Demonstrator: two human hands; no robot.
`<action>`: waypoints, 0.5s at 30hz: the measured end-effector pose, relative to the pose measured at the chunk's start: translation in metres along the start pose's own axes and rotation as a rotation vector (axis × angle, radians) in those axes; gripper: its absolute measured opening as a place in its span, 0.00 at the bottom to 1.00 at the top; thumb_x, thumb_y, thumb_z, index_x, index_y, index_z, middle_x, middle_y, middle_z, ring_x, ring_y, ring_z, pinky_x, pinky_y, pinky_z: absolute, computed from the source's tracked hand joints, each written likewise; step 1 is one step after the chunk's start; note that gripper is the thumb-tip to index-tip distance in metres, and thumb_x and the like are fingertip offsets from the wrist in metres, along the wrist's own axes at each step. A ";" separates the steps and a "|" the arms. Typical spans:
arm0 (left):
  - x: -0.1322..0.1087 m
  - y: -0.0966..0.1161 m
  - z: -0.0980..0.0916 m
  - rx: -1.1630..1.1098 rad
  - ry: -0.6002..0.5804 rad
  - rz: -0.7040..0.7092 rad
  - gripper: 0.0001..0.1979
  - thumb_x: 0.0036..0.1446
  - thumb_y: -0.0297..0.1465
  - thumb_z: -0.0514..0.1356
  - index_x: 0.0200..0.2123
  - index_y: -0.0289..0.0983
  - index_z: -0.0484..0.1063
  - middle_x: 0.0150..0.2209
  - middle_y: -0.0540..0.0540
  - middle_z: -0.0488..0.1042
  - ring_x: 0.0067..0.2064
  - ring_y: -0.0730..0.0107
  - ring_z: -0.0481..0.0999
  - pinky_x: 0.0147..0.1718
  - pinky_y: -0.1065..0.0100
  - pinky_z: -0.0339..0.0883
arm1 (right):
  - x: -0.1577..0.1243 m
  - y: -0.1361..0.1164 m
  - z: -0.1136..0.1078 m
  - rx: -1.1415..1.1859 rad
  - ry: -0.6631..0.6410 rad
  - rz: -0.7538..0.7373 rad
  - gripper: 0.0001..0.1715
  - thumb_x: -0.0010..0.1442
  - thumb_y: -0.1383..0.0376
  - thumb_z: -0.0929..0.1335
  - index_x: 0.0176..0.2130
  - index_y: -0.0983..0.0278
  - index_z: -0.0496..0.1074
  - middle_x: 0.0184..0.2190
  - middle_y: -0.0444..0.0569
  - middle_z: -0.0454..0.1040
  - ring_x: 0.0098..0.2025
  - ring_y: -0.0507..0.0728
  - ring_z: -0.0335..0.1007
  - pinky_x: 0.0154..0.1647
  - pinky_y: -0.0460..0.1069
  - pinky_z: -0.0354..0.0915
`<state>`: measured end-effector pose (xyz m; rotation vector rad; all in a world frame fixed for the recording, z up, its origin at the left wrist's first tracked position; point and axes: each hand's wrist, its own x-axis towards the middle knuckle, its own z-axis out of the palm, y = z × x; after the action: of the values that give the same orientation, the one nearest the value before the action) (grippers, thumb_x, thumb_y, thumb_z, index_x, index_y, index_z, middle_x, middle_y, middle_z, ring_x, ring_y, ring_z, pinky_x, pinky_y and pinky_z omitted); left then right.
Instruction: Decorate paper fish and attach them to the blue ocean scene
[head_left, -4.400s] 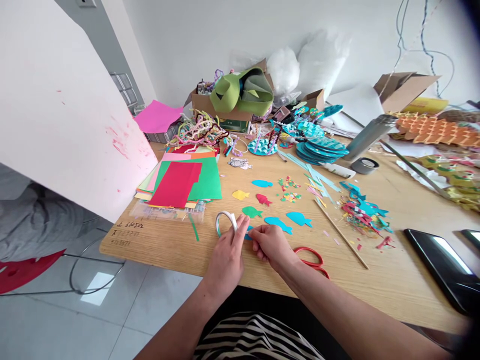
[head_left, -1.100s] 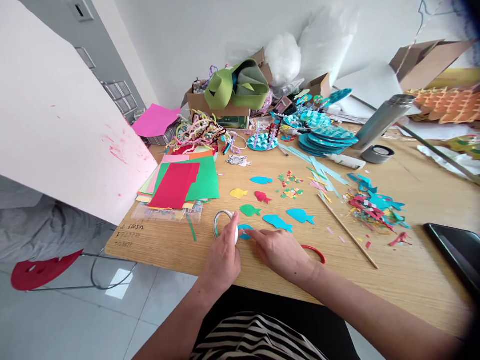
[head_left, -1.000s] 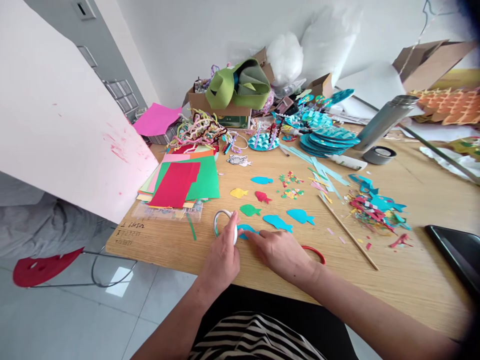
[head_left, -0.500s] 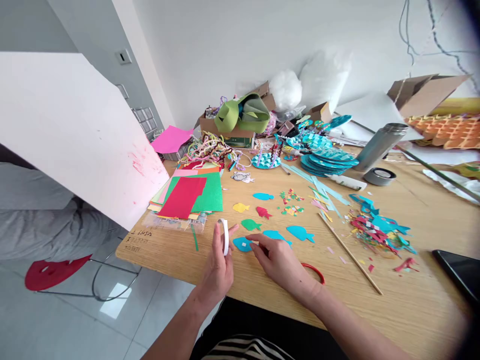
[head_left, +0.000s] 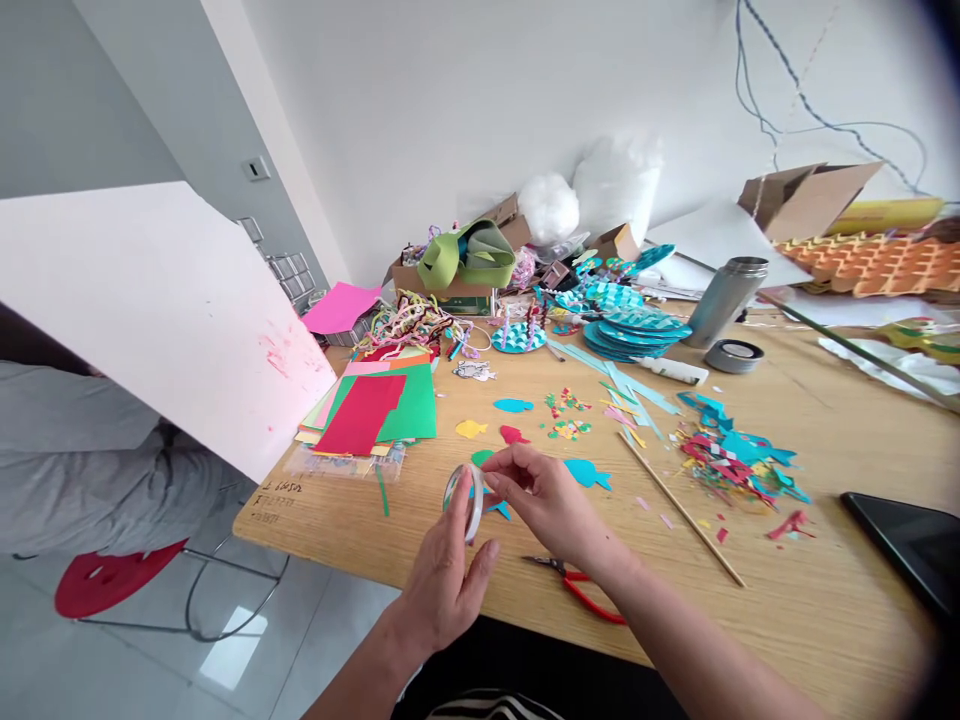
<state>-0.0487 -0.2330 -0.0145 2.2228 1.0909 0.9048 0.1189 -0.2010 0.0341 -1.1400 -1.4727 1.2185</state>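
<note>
My left hand [head_left: 444, 588] holds a roll of white tape [head_left: 475, 512] upright, its thumb stretched out to the side. Fingers of my right hand [head_left: 541, 498] are pinched together at the roll's upper edge; the tape's end is too small to make out. Behind the hands lie paper fish: a green one [head_left: 481, 457] partly covered, a red one [head_left: 513, 434], a yellow one [head_left: 471, 429] and several blue ones, such as the blue fish [head_left: 589, 474] right of my hand. Red-handled scissors [head_left: 592, 603] rest under my right wrist.
A wooden stick [head_left: 686, 515] and a pile of paper scraps [head_left: 739, 450] lie to the right, near a black phone [head_left: 900, 545]. Coloured sheets [head_left: 360, 415] are stacked left. Farther back stand a steel flask [head_left: 726, 300] and blue paper plates [head_left: 634, 338]. A person in grey sits left.
My right hand has moved from the blue fish with the white square up to the tape roll. The roll has turned and come over the fish. The scissors now show more fully.
</note>
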 end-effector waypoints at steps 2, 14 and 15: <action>0.002 0.006 -0.001 0.014 -0.003 0.000 0.34 0.66 0.28 0.47 0.67 0.40 0.29 0.67 0.33 0.48 0.66 0.58 0.53 0.59 0.54 0.60 | -0.002 0.001 -0.001 -0.015 0.010 -0.015 0.07 0.59 0.62 0.65 0.33 0.64 0.68 0.26 0.45 0.73 0.30 0.53 0.73 0.32 0.46 0.69; 0.008 0.016 0.004 -0.097 0.028 -0.041 0.27 0.67 0.30 0.44 0.67 0.37 0.40 0.61 0.33 0.62 0.57 0.64 0.70 0.54 0.60 0.67 | -0.014 -0.002 -0.006 -0.372 0.145 -0.206 0.09 0.63 0.67 0.61 0.31 0.63 0.65 0.28 0.46 0.69 0.31 0.53 0.67 0.31 0.46 0.61; 0.009 0.015 0.004 -0.112 0.033 -0.052 0.26 0.67 0.30 0.44 0.66 0.36 0.43 0.59 0.34 0.65 0.55 0.64 0.72 0.53 0.60 0.68 | -0.016 -0.002 -0.006 -0.418 0.158 -0.253 0.09 0.64 0.68 0.60 0.31 0.63 0.65 0.30 0.47 0.69 0.32 0.53 0.67 0.32 0.46 0.61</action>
<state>-0.0344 -0.2351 -0.0036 2.0862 1.0801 0.9594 0.1271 -0.2154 0.0354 -1.2414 -1.7345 0.6480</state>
